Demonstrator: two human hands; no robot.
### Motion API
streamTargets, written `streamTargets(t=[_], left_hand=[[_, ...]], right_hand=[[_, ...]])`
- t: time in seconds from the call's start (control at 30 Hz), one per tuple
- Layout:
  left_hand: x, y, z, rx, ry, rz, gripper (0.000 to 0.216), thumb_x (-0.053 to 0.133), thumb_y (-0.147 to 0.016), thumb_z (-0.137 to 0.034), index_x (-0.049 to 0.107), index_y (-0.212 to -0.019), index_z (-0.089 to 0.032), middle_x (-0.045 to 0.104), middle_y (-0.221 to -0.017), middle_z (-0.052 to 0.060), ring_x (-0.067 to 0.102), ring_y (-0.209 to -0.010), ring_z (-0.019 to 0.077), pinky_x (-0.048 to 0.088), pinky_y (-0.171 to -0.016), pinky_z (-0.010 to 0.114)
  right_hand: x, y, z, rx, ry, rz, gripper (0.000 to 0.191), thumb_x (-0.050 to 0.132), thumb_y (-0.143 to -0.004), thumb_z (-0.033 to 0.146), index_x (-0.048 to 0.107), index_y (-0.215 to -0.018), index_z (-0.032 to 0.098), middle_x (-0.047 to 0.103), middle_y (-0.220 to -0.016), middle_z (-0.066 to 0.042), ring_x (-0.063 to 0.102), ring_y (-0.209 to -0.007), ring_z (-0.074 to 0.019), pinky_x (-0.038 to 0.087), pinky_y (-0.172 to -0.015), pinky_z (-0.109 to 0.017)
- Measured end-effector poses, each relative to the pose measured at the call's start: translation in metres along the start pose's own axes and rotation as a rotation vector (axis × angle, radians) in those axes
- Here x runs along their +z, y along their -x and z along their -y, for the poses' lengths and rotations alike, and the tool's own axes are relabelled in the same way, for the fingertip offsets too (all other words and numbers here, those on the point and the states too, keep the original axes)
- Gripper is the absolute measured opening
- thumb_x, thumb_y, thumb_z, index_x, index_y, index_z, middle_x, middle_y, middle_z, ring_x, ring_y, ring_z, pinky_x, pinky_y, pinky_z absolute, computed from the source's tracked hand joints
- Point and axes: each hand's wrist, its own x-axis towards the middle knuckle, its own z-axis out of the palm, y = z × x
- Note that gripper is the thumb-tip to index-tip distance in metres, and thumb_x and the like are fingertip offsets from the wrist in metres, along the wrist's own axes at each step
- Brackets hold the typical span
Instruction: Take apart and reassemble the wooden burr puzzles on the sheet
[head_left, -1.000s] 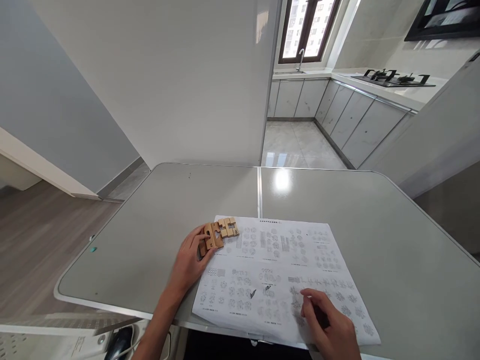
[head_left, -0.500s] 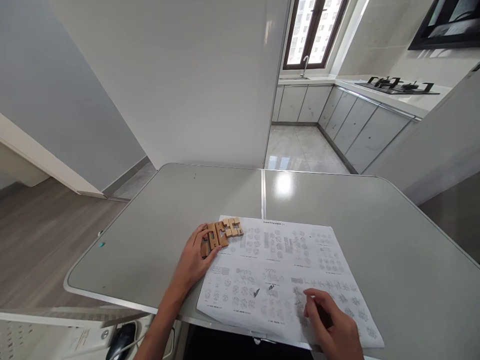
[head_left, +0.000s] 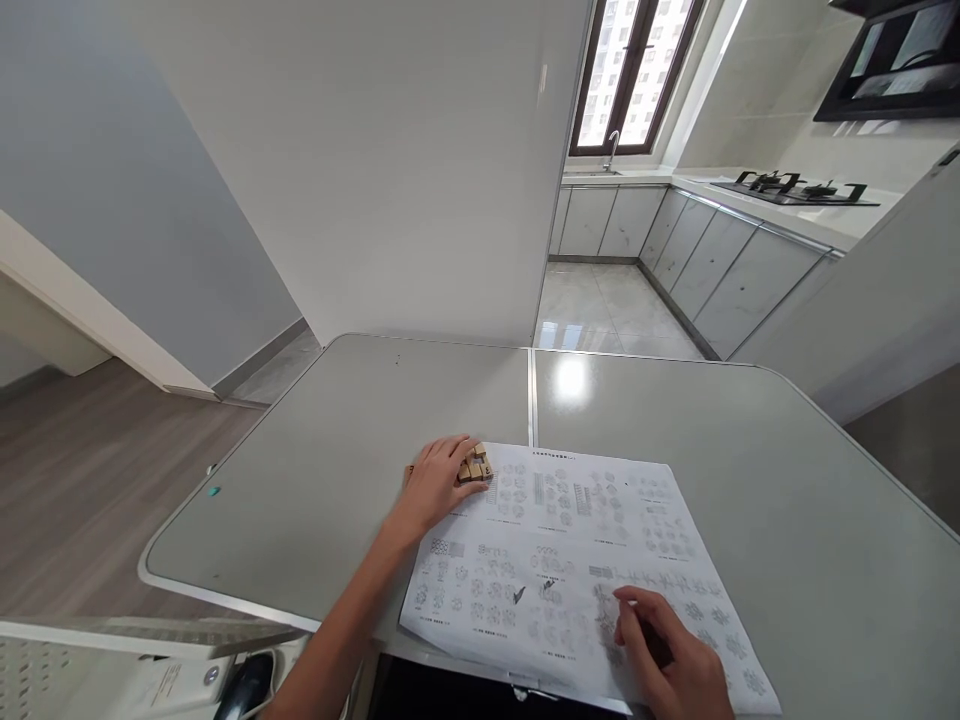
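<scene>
My left hand lies over a row of notched wooden puzzle pieces at the upper left corner of the printed sheet. Its thumb and fingers close around a light wooden puzzle piece at the right end; the palm covers most of the others. Over the sheet's lower right part, my right hand is curled, thumb and index finger close together. Whatever its fingers may hold is hidden in the dark hollow of the palm. The sheet carries small diagrams and two dark marks.
The grey-white table has a metal seam down its middle. A small teal bit lies near the left edge. Below the table at the left is a black mouse-like object. A kitchen with a gas stove stands behind.
My left hand has moved right along the wooden pieces, from the left ones to the light one at the right end, covering the others. My right hand stays curled over the sheet.
</scene>
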Motion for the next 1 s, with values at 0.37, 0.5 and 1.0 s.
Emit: streamTargets(t=[0.37,0.5,1.0], left_hand=[[-0.015,-0.022,-0.024,-0.003,0.019,0.165,0.038,0.074,-0.095,-0.036,0.062,-0.130,-0.030,0.070,-0.134,0.005,0.063,-0.124,0.0295,0.051,-0.098,0.043],[-0.019,-0.025,-0.032,-0.029,0.020,0.198,0.039,0.074,-0.094,-0.035,0.062,-0.130,-0.028,0.068,-0.134,0.007,0.063,-0.123,0.0298,0.051,-0.095,0.041],[-0.006,-0.040,-0.049,-0.101,0.013,0.294,0.049,0.079,-0.085,-0.045,0.062,-0.126,-0.024,0.062,-0.129,0.010,0.057,-0.123,0.0331,0.051,-0.088,0.040]], right_hand=[[0.002,0.000,0.008,0.024,0.019,-0.031,0.051,0.049,-0.099,0.069,0.073,-0.099,0.024,0.069,-0.064,0.000,0.066,-0.056,-0.0182,0.052,-0.055,-0.024],[0.002,0.001,0.008,0.028,0.012,-0.027,0.049,0.050,-0.099,0.068,0.073,-0.098,0.025,0.069,-0.064,0.000,0.065,-0.055,-0.0182,0.053,-0.055,-0.024],[0.001,0.001,0.002,0.057,-0.010,0.008,0.046,0.054,-0.097,0.067,0.074,-0.102,0.026,0.070,-0.067,0.000,0.068,-0.061,-0.0192,0.052,-0.056,-0.025]])
